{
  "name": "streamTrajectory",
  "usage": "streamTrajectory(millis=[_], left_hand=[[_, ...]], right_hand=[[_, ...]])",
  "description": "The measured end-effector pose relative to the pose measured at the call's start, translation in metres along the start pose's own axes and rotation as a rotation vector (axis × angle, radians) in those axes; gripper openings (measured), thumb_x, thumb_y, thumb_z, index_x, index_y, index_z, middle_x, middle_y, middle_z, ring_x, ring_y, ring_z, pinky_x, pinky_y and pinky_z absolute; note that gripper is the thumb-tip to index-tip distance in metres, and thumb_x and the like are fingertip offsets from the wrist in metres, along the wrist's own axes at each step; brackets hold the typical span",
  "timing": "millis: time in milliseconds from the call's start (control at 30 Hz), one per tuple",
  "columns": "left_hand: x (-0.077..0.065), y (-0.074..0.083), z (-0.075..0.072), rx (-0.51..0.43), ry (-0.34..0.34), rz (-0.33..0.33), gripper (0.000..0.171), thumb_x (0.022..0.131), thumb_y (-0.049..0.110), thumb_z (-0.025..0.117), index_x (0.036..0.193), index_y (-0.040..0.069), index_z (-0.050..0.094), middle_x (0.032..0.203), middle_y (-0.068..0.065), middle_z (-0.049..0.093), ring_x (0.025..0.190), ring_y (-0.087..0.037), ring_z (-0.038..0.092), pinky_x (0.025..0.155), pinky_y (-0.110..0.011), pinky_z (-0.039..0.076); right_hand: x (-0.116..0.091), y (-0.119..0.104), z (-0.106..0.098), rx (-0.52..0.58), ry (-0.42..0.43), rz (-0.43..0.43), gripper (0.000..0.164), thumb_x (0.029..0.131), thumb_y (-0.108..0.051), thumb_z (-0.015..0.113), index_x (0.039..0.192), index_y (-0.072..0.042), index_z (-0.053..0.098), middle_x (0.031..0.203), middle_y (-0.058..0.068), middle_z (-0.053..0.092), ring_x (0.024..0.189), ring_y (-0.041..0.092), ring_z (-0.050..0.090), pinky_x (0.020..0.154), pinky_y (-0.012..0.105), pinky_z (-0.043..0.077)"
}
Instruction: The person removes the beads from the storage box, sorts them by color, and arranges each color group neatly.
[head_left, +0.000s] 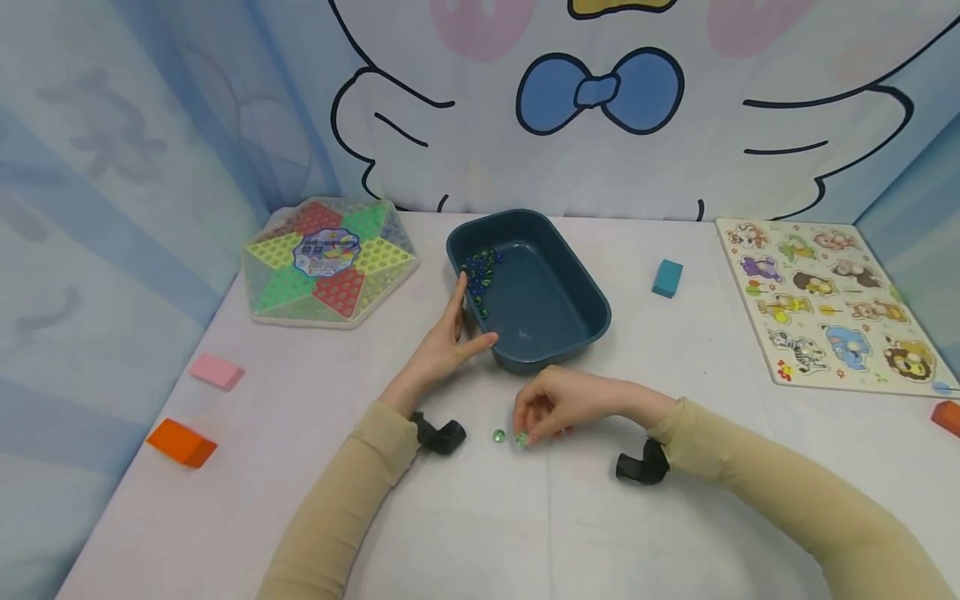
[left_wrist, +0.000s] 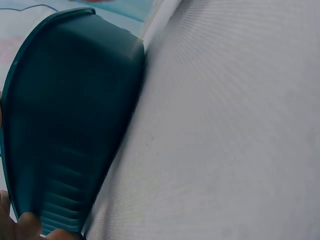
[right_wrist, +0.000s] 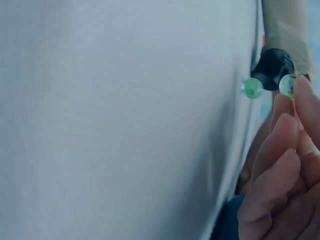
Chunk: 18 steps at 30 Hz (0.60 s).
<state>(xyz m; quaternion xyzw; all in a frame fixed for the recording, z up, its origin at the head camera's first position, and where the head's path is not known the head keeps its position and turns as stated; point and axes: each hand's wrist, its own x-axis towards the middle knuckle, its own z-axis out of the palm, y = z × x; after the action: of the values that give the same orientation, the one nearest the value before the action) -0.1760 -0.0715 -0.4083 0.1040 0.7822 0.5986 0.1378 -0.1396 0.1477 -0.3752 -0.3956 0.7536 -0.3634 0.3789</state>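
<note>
A dark teal plastic basin (head_left: 555,292) holds several blue and green glass marbles (head_left: 480,279) along its left side. My left hand (head_left: 438,350) rests against the basin's left side, thumb and index finger spread along the rim. Its other fingers are largely hidden in the head view; a few fingertips (left_wrist: 30,225) touch the basin in the left wrist view. In front of the basin, my right hand (head_left: 558,404) pinches a clear green marble (right_wrist: 288,86) between thumb and index finger, low over the table. Just left of it, another green marble (head_left: 498,435) lies on the white cloth.
A Chinese checkers board (head_left: 330,258) lies at the back left, and an animal puzzle board (head_left: 832,304) at the right. Loose blocks are scattered about: pink (head_left: 217,371), orange (head_left: 182,442), blue (head_left: 667,278) and red-orange (head_left: 947,417). A printed curtain (head_left: 480,167) hangs behind the table.
</note>
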Motion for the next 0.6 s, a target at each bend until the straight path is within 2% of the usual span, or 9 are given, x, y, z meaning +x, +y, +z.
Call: streamTrajectory(millis=[200,433,600], left_hand=[[0.001,-0.001,0.0,0.005,-0.007,0.007,0.097,0.084,0.029,0.068,0.148,0.036,-0.005,0.156,0.003,-0.007,0.143,-0.018,0.004,0.115,-0.033,0.015],[0.001,0.0,-0.001,0.002,-0.018,-0.003,0.097,0.085,0.028,0.067,0.147,0.035,-0.006,0.155,0.005,-0.008,0.142,-0.016,0.003,0.115,-0.032,0.014],[-0.008,0.018,-0.003,0.004,-0.035,-0.023,0.095,0.087,0.023,0.066,0.149,0.029,-0.007,0.155,-0.002,-0.008,0.143,-0.02,0.002,0.115,-0.034,0.014]], right_hand=[[0.008,0.006,0.004,-0.028,0.015,0.018,0.009,0.08,-0.019,0.072,0.088,-0.015,0.07,0.069,-0.006,0.061,0.048,0.003,0.045,0.045,0.018,0.04],[0.011,0.006,0.005,-0.054,0.035,0.038,0.01,0.079,-0.016,0.073,0.088,-0.015,0.07,0.072,-0.008,0.061,0.055,0.002,0.046,0.051,0.015,0.038],[0.012,0.006,0.005,-0.077,0.047,0.044,0.011,0.078,-0.015,0.074,0.088,-0.014,0.07,0.071,-0.009,0.06,0.058,0.001,0.047,0.053,0.015,0.039]])
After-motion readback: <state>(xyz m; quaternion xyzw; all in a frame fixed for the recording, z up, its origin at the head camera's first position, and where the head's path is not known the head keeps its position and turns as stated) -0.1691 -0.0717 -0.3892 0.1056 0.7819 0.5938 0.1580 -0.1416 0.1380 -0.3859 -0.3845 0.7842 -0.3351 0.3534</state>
